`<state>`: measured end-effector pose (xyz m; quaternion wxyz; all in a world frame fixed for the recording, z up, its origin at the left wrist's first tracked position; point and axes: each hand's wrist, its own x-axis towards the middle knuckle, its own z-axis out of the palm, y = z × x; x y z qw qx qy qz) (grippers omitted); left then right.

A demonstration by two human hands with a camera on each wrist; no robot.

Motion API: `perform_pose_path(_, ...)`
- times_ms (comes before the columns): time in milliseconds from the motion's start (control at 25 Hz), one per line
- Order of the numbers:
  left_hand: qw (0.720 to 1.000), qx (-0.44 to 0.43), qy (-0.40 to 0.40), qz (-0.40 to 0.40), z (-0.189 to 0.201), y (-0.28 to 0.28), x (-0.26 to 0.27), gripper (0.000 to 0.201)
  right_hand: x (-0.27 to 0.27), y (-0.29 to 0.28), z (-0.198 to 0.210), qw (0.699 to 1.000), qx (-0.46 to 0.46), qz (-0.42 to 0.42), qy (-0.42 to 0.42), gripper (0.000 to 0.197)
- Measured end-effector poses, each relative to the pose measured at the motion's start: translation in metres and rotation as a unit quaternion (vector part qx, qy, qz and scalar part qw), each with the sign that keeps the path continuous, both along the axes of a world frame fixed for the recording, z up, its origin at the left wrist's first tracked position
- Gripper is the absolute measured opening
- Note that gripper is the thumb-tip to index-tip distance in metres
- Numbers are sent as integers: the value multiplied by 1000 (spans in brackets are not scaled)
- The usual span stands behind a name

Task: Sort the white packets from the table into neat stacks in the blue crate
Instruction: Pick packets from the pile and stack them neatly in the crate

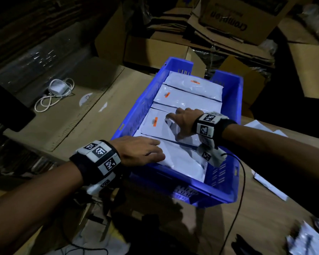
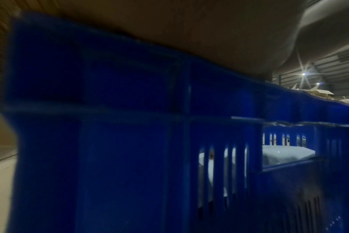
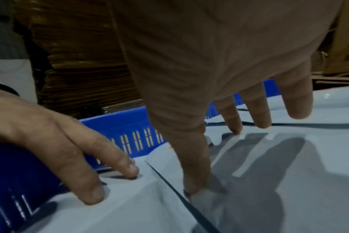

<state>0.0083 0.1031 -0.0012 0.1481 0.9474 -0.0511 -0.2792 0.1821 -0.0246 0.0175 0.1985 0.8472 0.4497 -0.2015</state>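
White packets (image 1: 180, 102), blue crate (image 1: 232, 100), overlapping row: left hand (image 1: 140, 150) and right hand (image 1: 182, 120) lay flat, fingers spread, pressing the nearest; apparently light, soft, slippery, best taken by edges.

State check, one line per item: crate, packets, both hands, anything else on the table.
blue crate: on the table, four rows of packets inside
packets in crate: lying flat, overlapping
left hand: open, fingers flat on the nearest packet
right hand: open, fingers spread, pressing the second-nearest packet
loose packets: on the table right of the crate
white cable: coiled, left of the crate
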Motion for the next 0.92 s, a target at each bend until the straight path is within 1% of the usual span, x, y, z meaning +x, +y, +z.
perform_pose_path(80, 1000, 2, 2, -2, -2, 0, 0, 65, 1, 1, -9, 1000, -17, -1, 0, 92)
perform_pose_path(200, 1000, 10, 12, -3, 0, 0, 0, 54, 1, 3, -19, 1000, -30, 9, 0, 100)
perform_pose_path(240, 1000, 11, 19, -4, 2, 0, 0, 53, 1, 4, -21, 999, -31, 10, 0, 101)
perform_pose_path(360, 999, 12, 32, -2, 5, -1, 1, 60, 0, 8, -26, 1000, -28, 10, -6, 99)
perform_pose_path(480, 999, 11, 31, 1, 6, -1, 1, 63, 2, 14, -28, 1000, -13, 8, -17, 93)
perform_pose_path(600, 1000, 8, 25, -7, 6, 0, 0, 76, 4, 16, -32, 1000, -6, 11, -24, 90)
perform_pose_path(680, 1000, 9, 20, -14, 6, -1, 0, 72, 4, 17, -35, 1000, 2, 15, -27, 89)
perform_pose_path(720, 1000, 8, 16, -17, 6, -1, 0, 70, 4, 17, -36, 999, 4, 19, -25, 89)
perform_pose_path(760, 1000, 9, 13, -20, 6, 0, 0, 73, 5, 17, -37, 999, 5, 24, -22, 89)
perform_pose_path(840, 999, 13, 4, -29, 4, 2, 0, 84, 6, 16, -35, 1000, 7, 27, -11, 87)
perform_pose_path(880, 999, 17, -3, -32, 3, 3, 0, 86, 6, 16, -32, 1000, 11, 20, -4, 85)
perform_pose_path(920, 999, 22, -10, -36, 3, 2, -1, 83, 9, 16, -27, 1000, 18, 8, 2, 83)
